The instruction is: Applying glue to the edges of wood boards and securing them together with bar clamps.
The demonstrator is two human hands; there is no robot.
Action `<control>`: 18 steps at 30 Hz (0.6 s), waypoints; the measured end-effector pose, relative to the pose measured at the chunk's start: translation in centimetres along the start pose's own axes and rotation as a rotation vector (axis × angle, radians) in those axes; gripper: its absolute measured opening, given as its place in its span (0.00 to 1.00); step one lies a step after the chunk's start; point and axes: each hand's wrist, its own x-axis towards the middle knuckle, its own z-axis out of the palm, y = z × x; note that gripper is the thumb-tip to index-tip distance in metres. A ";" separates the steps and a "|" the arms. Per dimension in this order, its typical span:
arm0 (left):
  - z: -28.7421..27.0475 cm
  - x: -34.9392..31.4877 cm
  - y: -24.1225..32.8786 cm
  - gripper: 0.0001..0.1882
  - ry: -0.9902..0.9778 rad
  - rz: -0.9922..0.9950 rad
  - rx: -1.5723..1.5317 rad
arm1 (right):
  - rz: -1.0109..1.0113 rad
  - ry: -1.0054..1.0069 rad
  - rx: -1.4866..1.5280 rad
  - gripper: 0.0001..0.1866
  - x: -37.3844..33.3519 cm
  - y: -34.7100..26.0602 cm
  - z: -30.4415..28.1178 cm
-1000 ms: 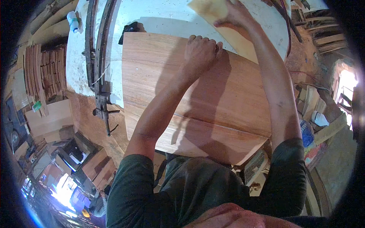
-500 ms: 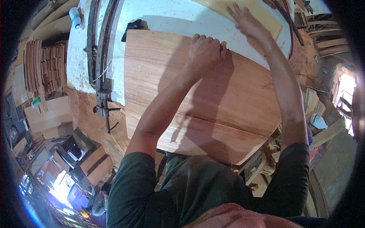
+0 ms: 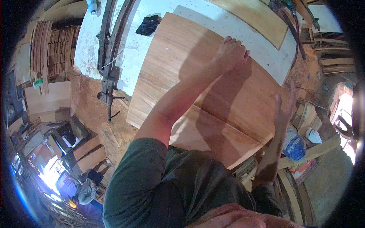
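Observation:
A large reddish-brown wooden panel point(image 3: 167, 72) lies tilted across the white tabletop, its near end close to my body. A dark seam runs over it. My left hand point(image 3: 231, 55) is closed around the panel's far edge, its fingers curled there. Just off the panel's right edge is my right hand point(image 3: 285, 108), fingers stretched out and thumb apart, with nothing held. A crumpled black plastic bag point(image 3: 148, 25) sits by the panel's far left corner.
Long metal bar clamps point(image 3: 108, 57) lie on the left of the white table point(image 3: 88, 49). A pale board point(image 3: 262, 19) rests at its far side. Stacked wood strips point(image 3: 61, 53) stand left. A white bottle point(image 3: 313, 135) and a blue bag point(image 3: 294, 145) lie right. Another person point(image 3: 87, 191) is lower left.
The panel has turned and shifted right, with my left hand still on its far edge. My right hand has come back from above the far board to beside the panel's right edge.

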 end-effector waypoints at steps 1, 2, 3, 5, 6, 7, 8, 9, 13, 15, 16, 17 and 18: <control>0.3 -0.2 0.1 0.17 0.084 0.083 -0.069 | 0.038 0.066 -0.055 0.35 -3.1 2.4 -1.1; 0.3 -0.9 0.4 0.17 0.075 0.094 -0.067 | 0.084 0.104 -0.084 0.35 -6.2 4.7 -2.2; -0.2 -1.9 0.4 0.14 0.267 0.125 0.005 | 0.134 0.147 -0.121 0.35 -9.4 6.7 -3.4; -1.5 -4.4 -0.9 0.16 0.366 0.160 0.003 | 0.485 0.270 -0.085 0.37 -18.2 12.3 -4.3; -3.1 -6.3 -2.9 0.20 0.272 0.149 -0.049 | 0.504 0.290 -0.084 0.37 -21.7 15.1 -4.3; -4.4 -9.5 -2.8 0.25 0.414 0.061 -0.195 | 0.720 0.250 0.006 0.37 -25.7 18.3 -3.0; -3.8 -13.0 -6.7 0.20 0.411 -0.054 0.099 | 0.894 0.218 0.102 0.38 -27.7 19.5 -2.4; -4.5 -17.0 -8.4 0.22 0.506 -0.283 0.000 | 1.034 0.145 0.312 0.38 -27.2 16.9 -3.1; -2.0 -37.5 -17.2 0.39 0.385 -0.910 -0.047 | 1.263 -0.010 0.967 0.38 -39.1 28.1 1.9; -1.9 -46.1 -17.5 0.43 0.184 -1.002 0.108 | 0.813 0.073 1.263 0.37 -38.7 26.2 5.0; -1.4 -51.4 -20.6 0.45 -0.117 -1.003 0.174 | 0.811 0.053 1.304 0.37 -36.5 24.7 6.1; -0.5 -49.4 -20.3 0.45 -0.112 -0.962 0.161 | 0.991 0.069 1.212 0.35 -34.8 22.7 5.1; -0.2 -46.8 -18.1 0.46 -0.366 -0.972 0.271 | 1.168 0.075 1.108 0.33 -33.1 21.0 4.0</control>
